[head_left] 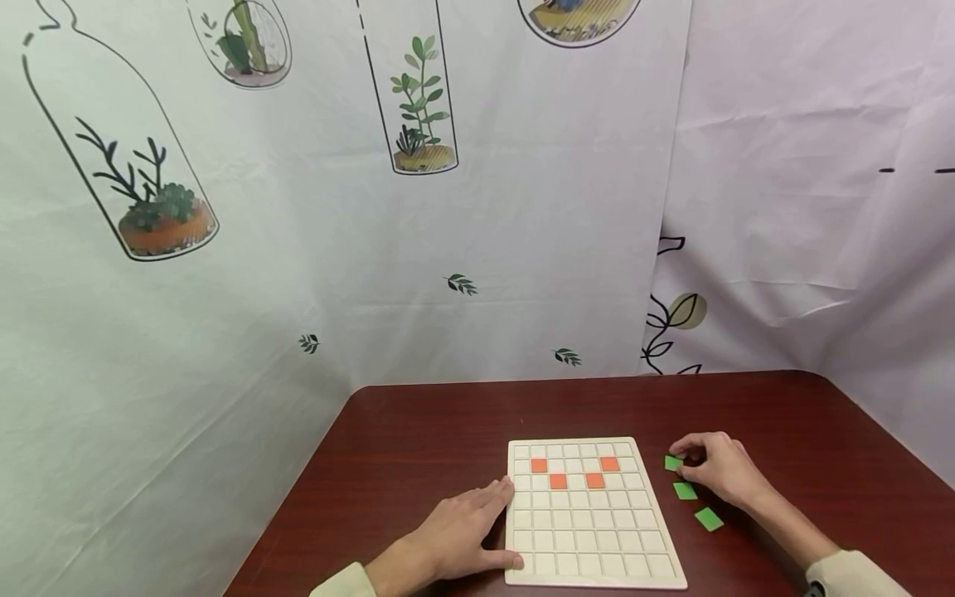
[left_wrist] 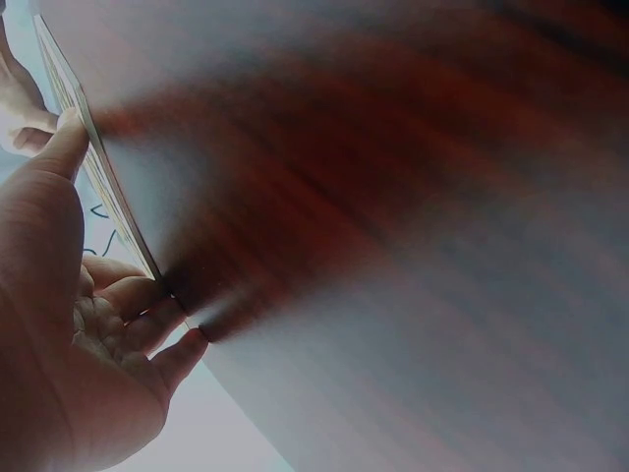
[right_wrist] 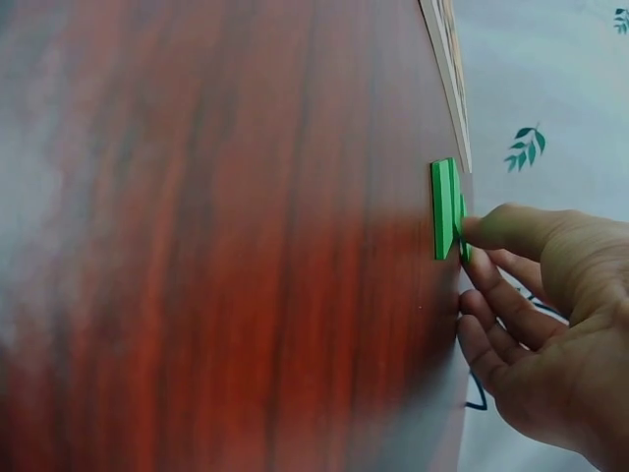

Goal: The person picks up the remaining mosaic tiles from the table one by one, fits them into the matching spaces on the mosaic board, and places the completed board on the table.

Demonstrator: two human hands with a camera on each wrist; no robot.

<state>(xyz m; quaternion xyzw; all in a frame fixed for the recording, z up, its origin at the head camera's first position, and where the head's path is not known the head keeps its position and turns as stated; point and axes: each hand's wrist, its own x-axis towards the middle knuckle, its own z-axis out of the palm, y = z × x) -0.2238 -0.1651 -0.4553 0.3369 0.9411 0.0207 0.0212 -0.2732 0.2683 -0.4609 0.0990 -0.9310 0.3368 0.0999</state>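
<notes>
A pale grid board [head_left: 574,543] lies on the table with several orange square tiles [head_left: 558,481] in its upper rows. My left hand [head_left: 462,531] rests along the board's left edge, thumb on the lower left corner and fingers extended at the side. To the right of the board, my right hand [head_left: 719,468] pinches the farthest green square tile [head_left: 673,463] between thumb and fingers, low at the tabletop. Two more green tiles, a middle one [head_left: 685,491] and a nearer one [head_left: 709,520], lie beside that hand. In the right wrist view the pinched tile is partly hidden behind another green tile [right_wrist: 444,208].
The dark red wooden table [head_left: 433,431] reaches back to a white curtain [head_left: 507,224] printed with plants and jars. Its far corners are rounded. More curtain hangs at the left and right sides.
</notes>
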